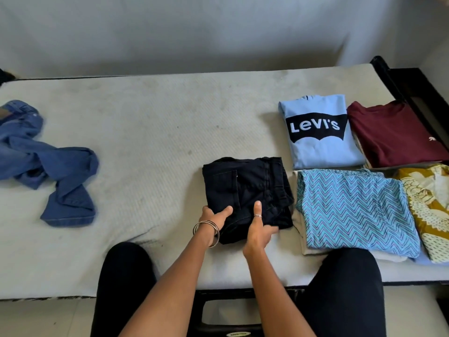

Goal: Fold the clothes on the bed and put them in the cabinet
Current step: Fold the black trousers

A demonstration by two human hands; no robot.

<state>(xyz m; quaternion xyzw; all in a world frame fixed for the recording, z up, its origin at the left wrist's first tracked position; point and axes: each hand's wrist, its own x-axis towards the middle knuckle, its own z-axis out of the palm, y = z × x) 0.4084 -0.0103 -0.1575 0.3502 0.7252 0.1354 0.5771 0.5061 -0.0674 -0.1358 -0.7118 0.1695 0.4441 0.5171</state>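
A folded pair of black jeans (252, 188) lies on the grey mattress (158, 132) near its front edge. My left hand (215, 218) grips the near left corner, thumb on top. My right hand (260, 229) grips the near edge beside it, thumb on top and fingers tucked under. To the right lie folded clothes: a light blue Levi's shirt (318, 147), a maroon shirt (393, 137), a blue zigzag-patterned garment (357, 210) and a mustard patterned one (427, 210). A crumpled pair of blue jeans (46, 164) lies unfolded at the far left.
A grey wall (194, 32) runs behind the bed. A dark bed frame (413, 86) shows at the right end. My knees in black trousers (347, 288) press against the bed's front edge. No cabinet is in view.
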